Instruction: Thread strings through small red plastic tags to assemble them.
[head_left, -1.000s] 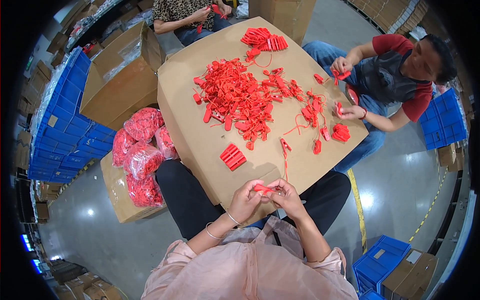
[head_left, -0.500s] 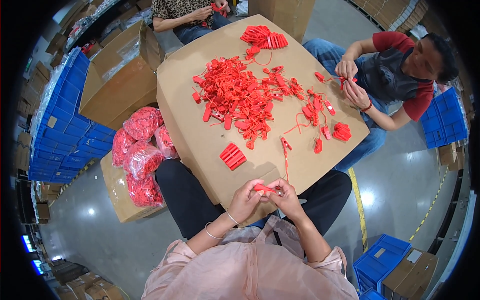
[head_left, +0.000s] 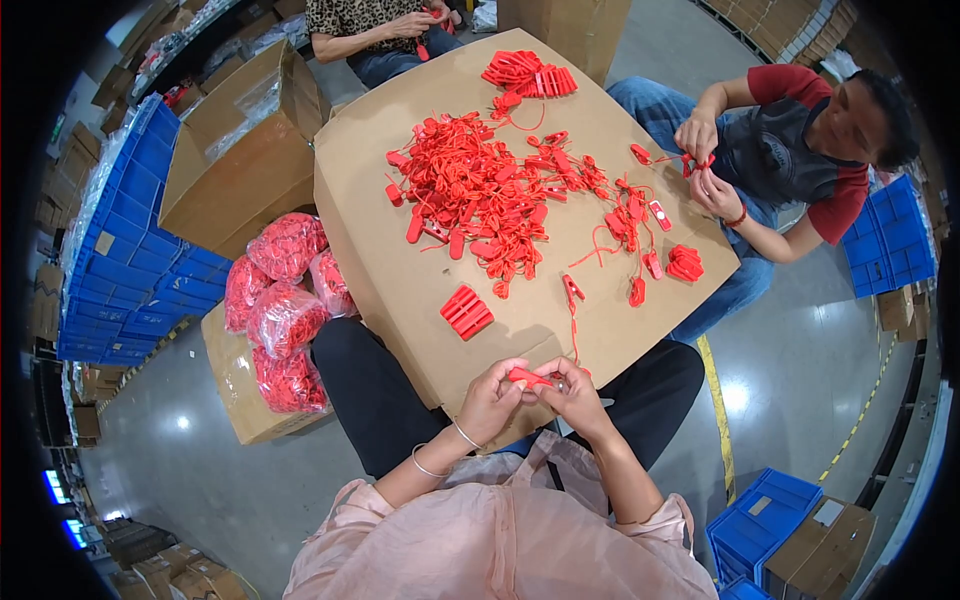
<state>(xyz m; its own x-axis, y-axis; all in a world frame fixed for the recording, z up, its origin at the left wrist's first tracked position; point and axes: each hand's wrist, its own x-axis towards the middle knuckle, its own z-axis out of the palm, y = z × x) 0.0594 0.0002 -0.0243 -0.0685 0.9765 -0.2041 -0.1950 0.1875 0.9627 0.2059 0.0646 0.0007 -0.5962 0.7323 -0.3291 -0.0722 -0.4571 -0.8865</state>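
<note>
At the near edge of the cardboard surface, my left hand (head_left: 490,400) and my right hand (head_left: 575,398) pinch a small red plastic clip (head_left: 529,377) between them. My fingers cover part of it. From my right fingers a red cord (head_left: 574,335) runs up to another red clip (head_left: 572,288) lying on the cardboard. A neat row of red clips (head_left: 466,313) sits just beyond my left hand. Farther off spreads a big tangled heap of red corded clips (head_left: 470,190).
The big carton (head_left: 385,285) serves as a tabletop. One person (head_left: 830,150) works on red clips at the right, another (head_left: 375,30) at the far side. Bagged red pieces (head_left: 285,320) lie on a box at left, near stacked blue bins (head_left: 140,230). More blue bins (head_left: 765,515) stand lower right.
My hands stay in nearly the same place, still gripping the clip. The people at the right and far side have shifted their hands slightly.
</note>
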